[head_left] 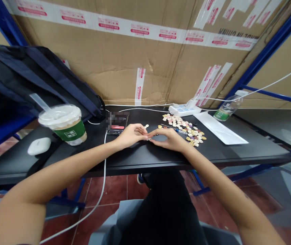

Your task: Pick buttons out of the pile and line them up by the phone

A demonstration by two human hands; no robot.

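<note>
My left hand (133,133) and my right hand (168,139) meet above the black table, fingertips almost touching. Between the two pinches is a tiny pale piece (149,139), mostly hidden by the fingers. Just beyond the fingertips lies a small cream-coloured piece (147,126). To the right of my right hand spreads a pile of small flat button-like pieces (195,136), cream, yellow, pink and brown. A thin screwdriver (180,131) with a blue clear handle lies among them.
A phone (117,124) lies left of my hands. Farther left stand a lidded drink cup (70,127), a white earbud case (39,146) and a dark backpack (51,75). On the right are a power strip (185,110), a white packet (220,128) and a bottle (228,108).
</note>
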